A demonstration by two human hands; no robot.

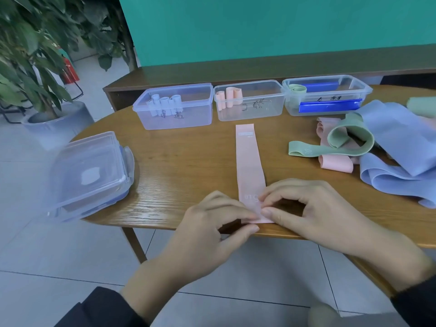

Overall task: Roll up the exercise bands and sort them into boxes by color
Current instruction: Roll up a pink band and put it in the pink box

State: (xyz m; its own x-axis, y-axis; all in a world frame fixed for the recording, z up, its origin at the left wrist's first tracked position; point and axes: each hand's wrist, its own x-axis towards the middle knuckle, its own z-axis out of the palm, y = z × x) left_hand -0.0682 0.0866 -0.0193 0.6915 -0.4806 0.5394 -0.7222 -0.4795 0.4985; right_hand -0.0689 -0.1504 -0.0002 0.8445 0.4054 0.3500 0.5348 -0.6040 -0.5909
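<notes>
Your left hand (212, 223) and right hand (304, 204) pinch the near end of the pink band (249, 161), flat on the table (188, 166); it reads "LB"; three boxes (250, 100) stand behind.

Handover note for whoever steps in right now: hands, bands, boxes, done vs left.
Left hand and right hand: both pinch the near end of the flat pink band at the table edge, starting its roll.
Done: blue rolls in the left box, pink rolls in the middle box, one green roll in the right box, which also holds dark blue strips.
Left: finish this pink roll and put it in the middle box. Then the loose pile on the right: green, pink and blue bands, unrolled.
Stacked lids sit at far left.
</notes>
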